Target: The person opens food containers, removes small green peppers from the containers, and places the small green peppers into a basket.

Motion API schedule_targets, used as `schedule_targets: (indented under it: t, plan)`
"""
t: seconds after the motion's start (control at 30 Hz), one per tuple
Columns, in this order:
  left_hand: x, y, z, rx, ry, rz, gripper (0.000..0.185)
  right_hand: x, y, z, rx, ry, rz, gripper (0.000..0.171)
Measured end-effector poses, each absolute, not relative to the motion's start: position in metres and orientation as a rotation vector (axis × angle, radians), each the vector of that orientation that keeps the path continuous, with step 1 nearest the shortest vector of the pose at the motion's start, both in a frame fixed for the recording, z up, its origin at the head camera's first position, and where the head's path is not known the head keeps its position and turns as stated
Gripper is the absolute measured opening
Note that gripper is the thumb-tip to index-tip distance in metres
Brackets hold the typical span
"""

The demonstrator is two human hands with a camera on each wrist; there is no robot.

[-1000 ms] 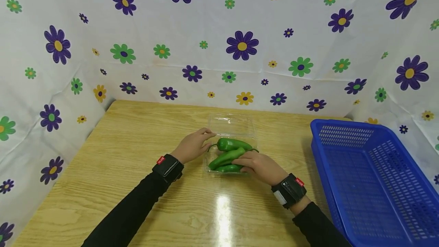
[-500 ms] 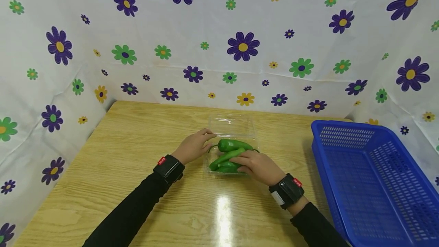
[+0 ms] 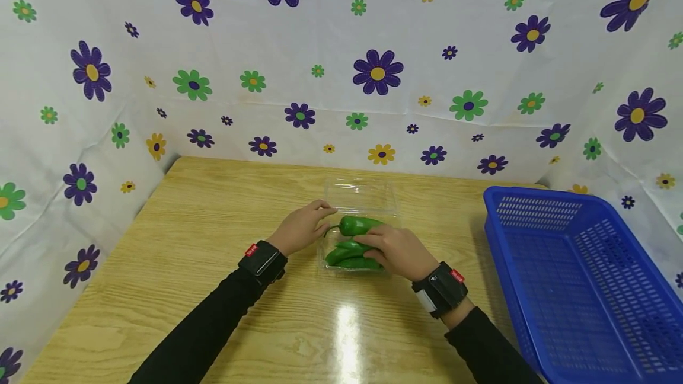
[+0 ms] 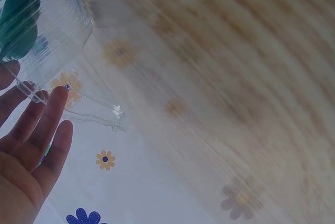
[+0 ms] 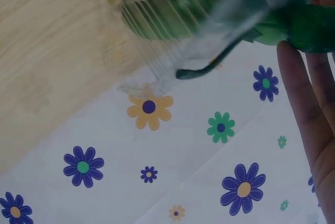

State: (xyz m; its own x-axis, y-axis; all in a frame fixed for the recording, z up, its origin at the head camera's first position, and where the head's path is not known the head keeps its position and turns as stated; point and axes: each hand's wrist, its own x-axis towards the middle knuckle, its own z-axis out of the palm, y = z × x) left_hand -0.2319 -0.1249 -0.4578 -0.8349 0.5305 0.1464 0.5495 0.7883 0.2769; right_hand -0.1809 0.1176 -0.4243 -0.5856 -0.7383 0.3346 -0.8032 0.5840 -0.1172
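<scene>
A clear plastic clamshell box (image 3: pixel 332 239) stands on the table, its lid laid open toward the back. Inside are several long green peppers (image 3: pixel 352 225), one lying along the rear and others bunched at the front. My left hand (image 3: pixel 300 227) touches the box's left rim with fairly straight fingers, also seen by the rim in the left wrist view. My right hand (image 3: pixel 400 250) reaches over the box's right side and pinches a green pepper (image 3: pixel 352 246) above the front ones. In the right wrist view the fingers (image 5: pixel 298 77) bear against that pepper, partly cut off by the frame.
A large blue plastic basket (image 3: pixel 507 289) stands at the right end of the wooden table (image 3: pixel 224 206). Its near side runs out of the frame. A white flowered cloth (image 3: pixel 341 34) hangs behind and at both sides.
My right hand has shifted a little to the left over the box, with a pepper in its fingers. The front peppers have changed position. My left hand stays at the rim.
</scene>
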Motion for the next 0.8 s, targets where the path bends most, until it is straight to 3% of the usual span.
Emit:
schedule_targets:
  t: [0.8]
  plan:
    - [-0.235, -0.127, -0.462, -0.896, -2.893, -0.512, 0.037, -0.195, 0.119, -0.379, 1.338, -2.757, 0.276, 0.032]
